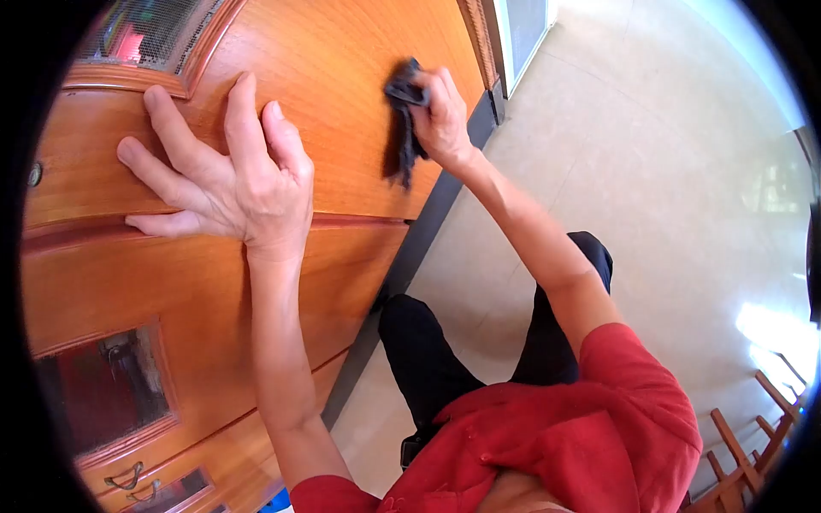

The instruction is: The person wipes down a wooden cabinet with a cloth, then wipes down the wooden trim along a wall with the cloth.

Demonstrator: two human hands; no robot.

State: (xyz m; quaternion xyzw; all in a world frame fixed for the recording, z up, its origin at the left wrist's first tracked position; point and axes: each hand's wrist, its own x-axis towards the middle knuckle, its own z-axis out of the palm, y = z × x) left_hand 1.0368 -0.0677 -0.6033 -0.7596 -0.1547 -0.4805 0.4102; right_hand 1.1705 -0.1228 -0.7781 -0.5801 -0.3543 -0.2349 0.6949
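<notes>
Against the orange-brown wooden cabinet front point(342, 154), my left hand point(227, 175) rests with its fingers spread, holding nothing. Its fingertips lie just below a framed mesh panel point(158, 43). Farther right, my right hand point(440, 115) grips a dark grey cloth point(404, 90) pressed to the wood. The cloth's loose end hangs down and is slightly blurred. Part of the cloth is hidden inside my fingers.
A lower glass panel point(107, 389) and a metal drawer handle point(126, 476) are on the cabinet at left. A dark base strip point(428, 231) runs along its bottom. Pale floor point(667, 137) stretches right. Wooden furniture with slats point(740, 453) stands at the lower right.
</notes>
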